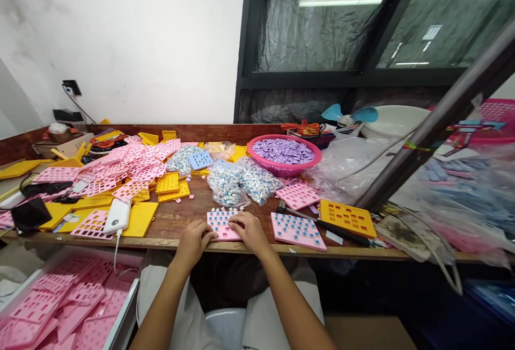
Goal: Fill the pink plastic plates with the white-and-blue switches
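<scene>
A pink plastic board with rows of small blue-and-white pieces lies at the front edge of the workbench. My left hand is closed at its left side, thumb and fingertips pinching the near-left corner. Over the right part of the board, my right hand has its fingers drawn together in a pinch; anything between the fingertips is too small to make out. Several loose white pieces lie along the far edge. Right of my hands rests a second pink board, also set with blue-topped pieces.
Behind the boards sit clear bags of small white-and-blue pieces and a pink basket of purple pieces. A black-handled hammer and a yellow board lie right. Pink panels pile left; a slanted post rises right.
</scene>
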